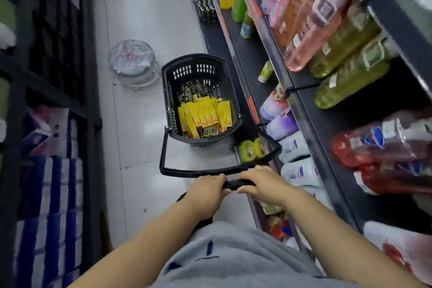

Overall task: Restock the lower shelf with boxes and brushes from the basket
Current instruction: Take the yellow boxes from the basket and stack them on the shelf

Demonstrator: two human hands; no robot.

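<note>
The person's left hand (207, 190) and right hand (264, 184) lie side by side on the black pull handle (236, 183) of a black plastic shopping basket (201, 69). The left grip is closed around the bar, thumb tucked under it. The right grip also wraps the bar, thumb pointing toward the left hand, and the two nearly touch.

Ahead of both grips, the basket stands on the pale tiled floor (140, 18), just beside the shelving on the right. Inside it, yellow boxes (204, 116) are packed on the side nearer the grips, and dark carded brushes (198, 91) fill the far part.

Just right of the right grip, white and purple pouches (292, 145) crowd the lower shelf (250, 54). Farther right and higher sit bottles of yellow-green liquid (348, 82).

Beyond the basket, to its left, a clear wrapped bundle (132, 59) rests on the floor.
</note>
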